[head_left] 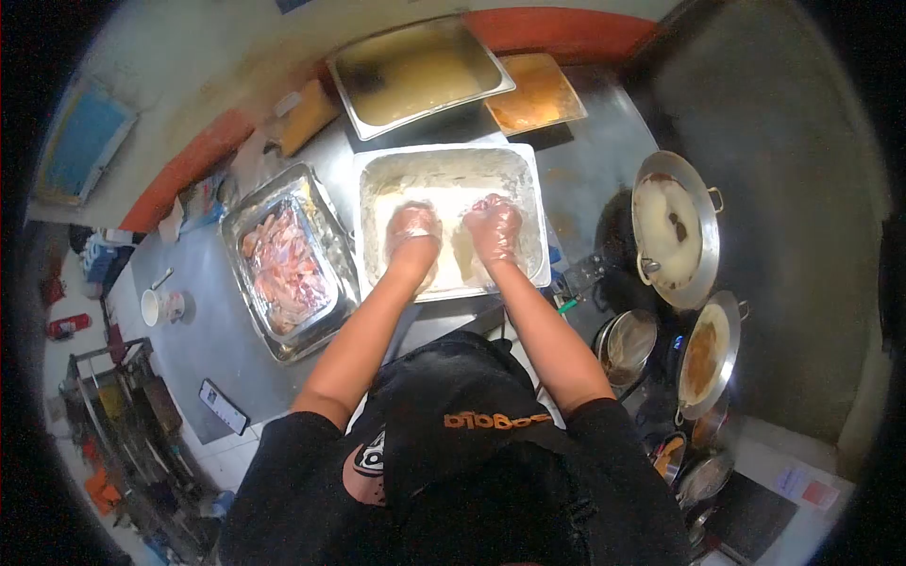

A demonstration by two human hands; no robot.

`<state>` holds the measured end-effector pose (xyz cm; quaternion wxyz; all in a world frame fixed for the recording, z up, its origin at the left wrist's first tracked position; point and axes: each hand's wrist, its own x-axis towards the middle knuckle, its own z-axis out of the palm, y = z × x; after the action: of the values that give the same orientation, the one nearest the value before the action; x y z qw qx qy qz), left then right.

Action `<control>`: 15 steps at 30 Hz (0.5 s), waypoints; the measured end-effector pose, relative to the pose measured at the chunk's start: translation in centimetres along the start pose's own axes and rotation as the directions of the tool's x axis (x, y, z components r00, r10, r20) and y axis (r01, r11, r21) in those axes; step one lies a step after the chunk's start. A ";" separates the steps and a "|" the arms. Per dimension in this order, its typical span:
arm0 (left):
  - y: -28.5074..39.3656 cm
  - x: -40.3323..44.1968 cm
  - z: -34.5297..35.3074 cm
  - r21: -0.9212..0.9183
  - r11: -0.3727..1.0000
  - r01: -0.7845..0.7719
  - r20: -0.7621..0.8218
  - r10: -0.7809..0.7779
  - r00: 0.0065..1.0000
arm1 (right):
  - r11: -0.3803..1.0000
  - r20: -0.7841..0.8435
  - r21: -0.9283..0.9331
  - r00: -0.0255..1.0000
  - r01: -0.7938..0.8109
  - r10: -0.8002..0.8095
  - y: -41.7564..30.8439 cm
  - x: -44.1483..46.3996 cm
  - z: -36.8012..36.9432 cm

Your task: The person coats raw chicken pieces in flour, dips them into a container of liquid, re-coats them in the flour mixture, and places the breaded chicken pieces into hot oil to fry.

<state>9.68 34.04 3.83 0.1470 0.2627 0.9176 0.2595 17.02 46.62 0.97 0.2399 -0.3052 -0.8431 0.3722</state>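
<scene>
Both hands wear clear plastic gloves and reach into a white rectangular tub (pixel 540 226) of pale flour-like powder (pixel 456 193). My left hand (pixel 415 224) is in the left half, its fingers sunk in the powder and hidden. On the right, my right hand (pixel 494 228) is closed in the tub, with small reddish bits at its fingers; what it holds is too hidden to name. Left of the tub, pieces of raw meat (pixel 283 264) lie in a metal tray (pixel 247 311).
Behind the tub stand a large metal tray of yellowish liquid (pixel 425 75) and a smaller orange tray (pixel 534 92). Two wide pans (pixel 700 226) (pixel 727 349) and a strainer (pixel 629 344) are at the right. A white cup (pixel 162 307) and a phone (pixel 224 407) lie left.
</scene>
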 end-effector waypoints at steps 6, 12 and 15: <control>1.0 -0.5 0.5 0.150 0.983 -0.102 -0.061 0.112 0.992 | 0.995 -0.030 -0.101 0.999 -0.021 0.018 -0.8 0.0 0.5; 0.2 -0.5 1.2 0.159 0.987 -0.020 -0.103 0.036 0.994 | 0.988 -0.040 -0.106 0.993 0.110 -0.115 -0.8 -0.4 0.8; 1.8 -1.1 2.9 0.216 0.965 -0.146 -0.030 0.157 0.987 | 0.999 -0.111 -0.028 0.993 0.040 -0.043 -1.8 -0.7 1.2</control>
<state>12.49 35.89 2.62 0.0761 0.3401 0.9206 0.1763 16.14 44.64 1.52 0.2904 -0.3109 -0.8392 0.3388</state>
